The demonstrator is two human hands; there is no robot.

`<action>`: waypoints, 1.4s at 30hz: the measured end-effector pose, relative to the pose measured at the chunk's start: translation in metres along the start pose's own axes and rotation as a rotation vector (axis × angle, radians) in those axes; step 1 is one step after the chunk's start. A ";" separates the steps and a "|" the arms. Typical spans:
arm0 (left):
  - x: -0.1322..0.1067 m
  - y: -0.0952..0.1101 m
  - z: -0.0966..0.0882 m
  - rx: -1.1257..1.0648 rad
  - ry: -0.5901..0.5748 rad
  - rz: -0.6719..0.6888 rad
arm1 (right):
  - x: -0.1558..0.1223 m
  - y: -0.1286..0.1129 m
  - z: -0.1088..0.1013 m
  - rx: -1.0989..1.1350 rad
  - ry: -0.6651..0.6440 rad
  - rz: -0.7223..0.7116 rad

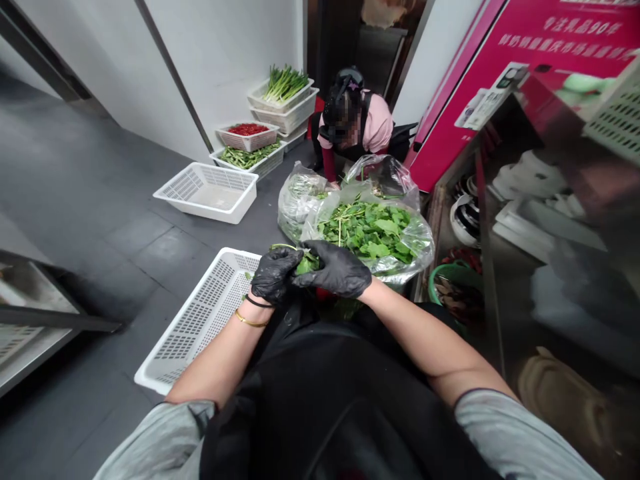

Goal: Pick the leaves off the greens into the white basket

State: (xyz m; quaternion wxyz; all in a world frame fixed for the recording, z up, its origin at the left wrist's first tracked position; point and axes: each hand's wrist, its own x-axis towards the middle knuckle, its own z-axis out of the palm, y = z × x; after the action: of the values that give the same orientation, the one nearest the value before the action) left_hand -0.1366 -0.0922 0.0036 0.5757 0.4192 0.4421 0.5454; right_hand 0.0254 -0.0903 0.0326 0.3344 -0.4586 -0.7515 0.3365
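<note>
Grip of left hand (pixel 274 273) and right hand (pixel 336 269) pinching leafy sprig (pixel 306 263) between them, beside white basket (pixel 200 320)

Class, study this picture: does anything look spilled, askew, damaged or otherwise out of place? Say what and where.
Nothing stands out. The left hand and right hand hold a leafy sprig together by the white basket; the bag of greens sits open and upright, its leaves inside.

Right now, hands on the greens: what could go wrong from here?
1. The left hand and right hand hold the leafy sprig beside the white basket, not over it; dropped bits may land on the floor.
2. The open plastic bag is heaped with greens; it might slump and spill.
</note>
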 end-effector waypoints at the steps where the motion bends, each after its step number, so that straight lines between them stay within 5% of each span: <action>1: 0.000 0.000 -0.004 -0.011 0.016 -0.006 | 0.001 0.002 0.007 -0.014 0.002 -0.033; 5: -0.001 -0.002 -0.030 -0.001 0.090 0.001 | 0.016 0.003 0.039 0.115 0.051 -0.101; 10: -0.011 -0.015 -0.086 0.032 0.254 0.095 | 0.022 -0.011 0.082 0.209 -0.038 -0.084; 14: -0.025 -0.036 -0.123 -0.308 0.485 -0.004 | 0.012 -0.003 0.117 0.421 -0.232 0.148; 17: -0.039 -0.055 -0.137 -0.457 0.467 -0.168 | 0.011 0.012 0.136 0.639 -0.347 0.422; 22: -0.058 -0.071 -0.144 -0.693 0.246 -0.458 | 0.020 0.029 0.140 0.761 -0.328 0.600; 28: -0.046 -0.059 -0.140 -0.760 0.348 -0.320 | 0.014 0.033 0.132 0.820 -0.460 0.580; 33: -0.041 -0.052 -0.120 -0.780 0.394 -0.204 | 0.005 0.030 0.150 0.922 -0.586 0.662; 38: -0.044 -0.044 -0.108 -0.737 0.346 -0.133 | 0.003 0.023 0.162 0.898 -0.356 0.677; 42: -0.045 -0.041 -0.117 -0.692 0.313 -0.050 | 0.003 0.023 0.152 0.965 -0.322 0.632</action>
State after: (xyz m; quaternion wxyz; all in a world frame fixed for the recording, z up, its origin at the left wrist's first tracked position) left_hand -0.2400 -0.1396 -0.0634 0.6217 0.1007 0.3244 0.7058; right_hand -0.0883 -0.1099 -0.0696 0.2703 -0.3995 -0.3821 0.7882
